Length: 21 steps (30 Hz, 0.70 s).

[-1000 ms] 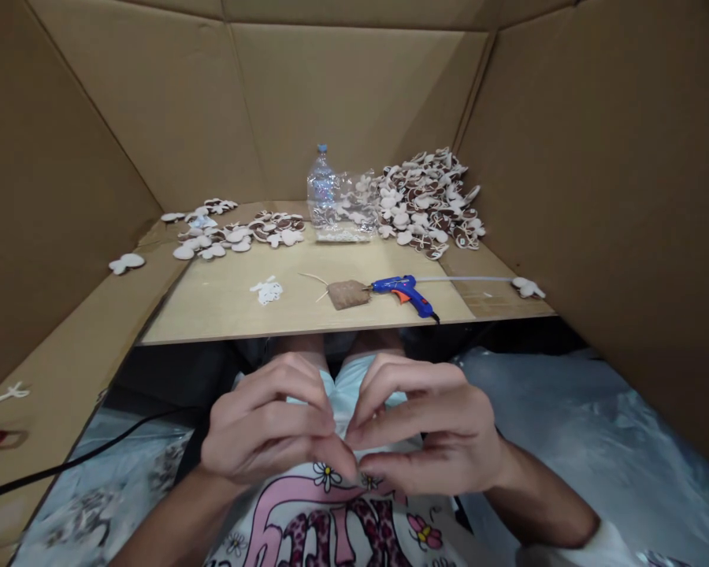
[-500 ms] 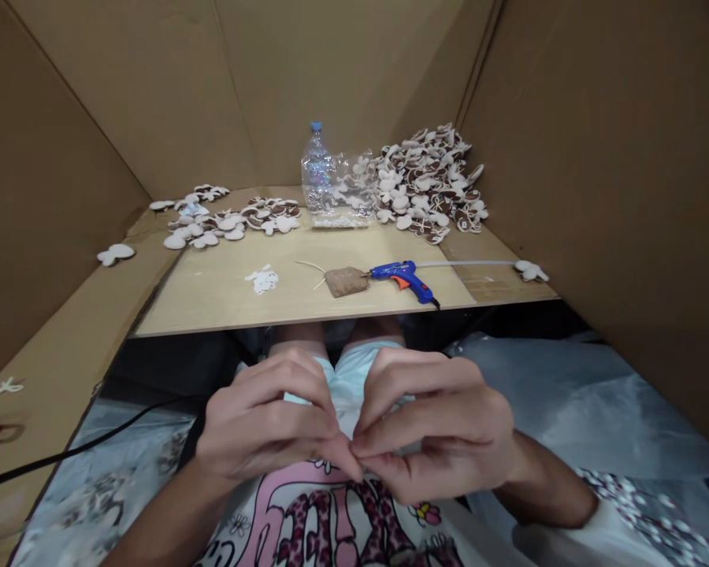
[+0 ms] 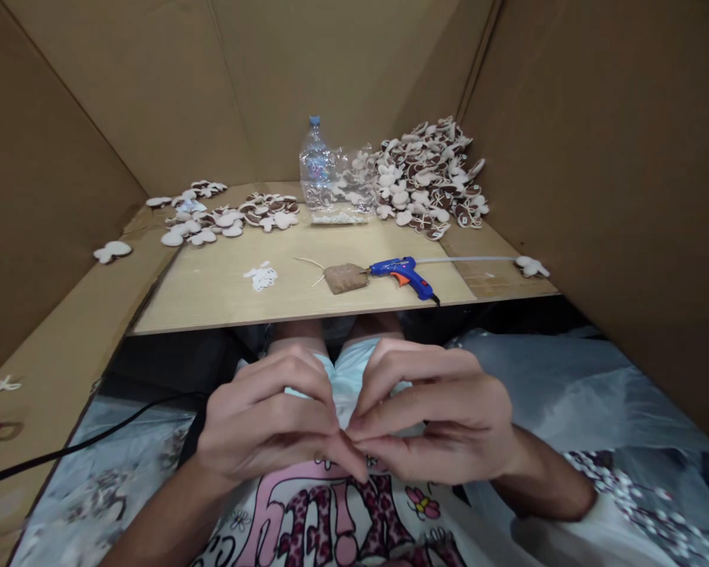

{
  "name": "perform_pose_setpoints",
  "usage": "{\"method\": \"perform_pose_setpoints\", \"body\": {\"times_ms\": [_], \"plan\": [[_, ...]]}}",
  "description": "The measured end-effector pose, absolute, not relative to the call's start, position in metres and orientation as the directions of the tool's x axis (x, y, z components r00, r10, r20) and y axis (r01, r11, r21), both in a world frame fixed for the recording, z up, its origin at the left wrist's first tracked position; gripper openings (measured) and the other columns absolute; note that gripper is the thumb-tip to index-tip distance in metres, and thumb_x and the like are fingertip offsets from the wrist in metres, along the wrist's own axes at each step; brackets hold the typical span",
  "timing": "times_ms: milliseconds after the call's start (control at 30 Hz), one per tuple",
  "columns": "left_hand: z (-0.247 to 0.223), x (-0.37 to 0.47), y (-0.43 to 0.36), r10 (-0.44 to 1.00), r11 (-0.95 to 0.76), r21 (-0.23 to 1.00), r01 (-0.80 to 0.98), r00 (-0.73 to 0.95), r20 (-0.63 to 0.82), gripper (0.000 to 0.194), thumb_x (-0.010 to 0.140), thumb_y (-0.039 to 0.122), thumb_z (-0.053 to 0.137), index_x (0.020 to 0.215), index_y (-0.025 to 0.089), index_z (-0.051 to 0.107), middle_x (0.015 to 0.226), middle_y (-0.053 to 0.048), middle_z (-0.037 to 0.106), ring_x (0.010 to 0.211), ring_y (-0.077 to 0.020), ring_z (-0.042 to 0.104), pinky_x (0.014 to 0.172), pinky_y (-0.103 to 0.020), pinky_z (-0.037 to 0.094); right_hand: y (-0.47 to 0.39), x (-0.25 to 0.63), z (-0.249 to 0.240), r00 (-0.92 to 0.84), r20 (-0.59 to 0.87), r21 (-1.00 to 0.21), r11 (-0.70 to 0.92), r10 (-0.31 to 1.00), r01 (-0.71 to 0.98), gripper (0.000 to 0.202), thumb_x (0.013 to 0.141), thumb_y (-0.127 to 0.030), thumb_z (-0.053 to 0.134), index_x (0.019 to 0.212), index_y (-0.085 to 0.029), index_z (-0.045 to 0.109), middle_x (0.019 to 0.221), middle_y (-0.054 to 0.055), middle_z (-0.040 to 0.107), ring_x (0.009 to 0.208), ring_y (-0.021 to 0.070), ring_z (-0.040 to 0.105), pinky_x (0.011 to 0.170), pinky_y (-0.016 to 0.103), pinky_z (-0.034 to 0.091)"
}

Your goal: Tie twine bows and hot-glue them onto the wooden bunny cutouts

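Both hands meet above my lap, just in front of the table's edge. The fingers of my left hand (image 3: 277, 421) are curled, with thumb and fingertips pressed together. My right hand (image 3: 434, 413) pinches at the same spot, its tips touching the left ones. Whatever lies between the fingertips is too small or too covered to make out. Beyond the hands, a blue glue gun (image 3: 405, 276) with an orange trigger lies on the board, its nozzle at a brown pad (image 3: 347, 278). A little heap of white tags (image 3: 263, 276) is to the left.
Cardboard walls (image 3: 354, 71) enclose the table. At the back right rises a big pile of white and brown bow-shaped pieces (image 3: 425, 181), beside a clear bottle (image 3: 315, 157) and plastic bag (image 3: 351, 185). More pieces (image 3: 213, 224) lie back left. A black cable (image 3: 94, 437) crosses at left.
The right fingertips have shifted slightly up and left against the left hand, and the right thumb has straightened. Objects on the table stay where they were.
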State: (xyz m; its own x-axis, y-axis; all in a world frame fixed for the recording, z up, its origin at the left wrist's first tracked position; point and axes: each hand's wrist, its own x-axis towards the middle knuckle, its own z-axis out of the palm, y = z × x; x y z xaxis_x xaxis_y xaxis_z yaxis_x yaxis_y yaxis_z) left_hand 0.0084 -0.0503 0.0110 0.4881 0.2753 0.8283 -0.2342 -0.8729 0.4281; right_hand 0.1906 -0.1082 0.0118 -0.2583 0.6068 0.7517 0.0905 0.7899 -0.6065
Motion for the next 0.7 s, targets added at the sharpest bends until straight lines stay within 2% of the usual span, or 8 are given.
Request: {"method": "perform_pose_setpoints", "body": {"times_ms": [367, 533, 700], "plan": [[0.0127, 0.0063, -0.0503, 0.344, -0.809, 0.549, -0.212, 0.586, 0.734, 0.016, 0.072, 0.019, 0.079, 0.079, 0.015, 0.064, 0.067, -0.003, 0.062, 0.061, -0.0143, 0.056, 0.054, -0.030, 0.047, -0.1079, 0.1963, 0.0122, -0.385, 0.728, -0.562, 0.815, 0.568, 0.140, 0.010, 0.081, -0.010, 0.067, 0.090, -0.013, 0.072, 0.080, 0.008, 0.072, 0.073, 0.0132, 0.065, 0.065, 0.028, 0.053], [0.0136, 0.0037, -0.0506, 0.425, -0.764, 0.628, -0.146, 0.618, 0.661, 0.021, 0.068, 0.011, 0.081, 0.077, 0.015, 0.063, 0.070, -0.002, 0.062, 0.063, -0.0127, 0.056, 0.057, -0.028, 0.045, -0.1085, 0.1934, 0.0085, -0.363, 0.756, -0.484, 0.839, 0.544, 0.249, 0.008, 0.078, -0.011, 0.070, 0.085, -0.014, 0.070, 0.074, 0.005, 0.070, 0.065, 0.0113, 0.063, 0.062, 0.027, 0.052], [0.0169, 0.0032, -0.0520, 0.461, -0.756, 0.647, -0.103, 0.619, 0.637, 0.020, 0.069, 0.012, 0.080, 0.076, 0.015, 0.062, 0.069, -0.001, 0.061, 0.064, -0.0120, 0.057, 0.057, -0.026, 0.046, -0.1075, 0.1920, 0.0064, -0.309, 0.788, -0.467, 0.844, 0.532, 0.263, 0.007, 0.076, -0.010, 0.070, 0.079, -0.015, 0.068, 0.071, 0.003, 0.069, 0.062, 0.0101, 0.061, 0.059, 0.026, 0.051]]}}
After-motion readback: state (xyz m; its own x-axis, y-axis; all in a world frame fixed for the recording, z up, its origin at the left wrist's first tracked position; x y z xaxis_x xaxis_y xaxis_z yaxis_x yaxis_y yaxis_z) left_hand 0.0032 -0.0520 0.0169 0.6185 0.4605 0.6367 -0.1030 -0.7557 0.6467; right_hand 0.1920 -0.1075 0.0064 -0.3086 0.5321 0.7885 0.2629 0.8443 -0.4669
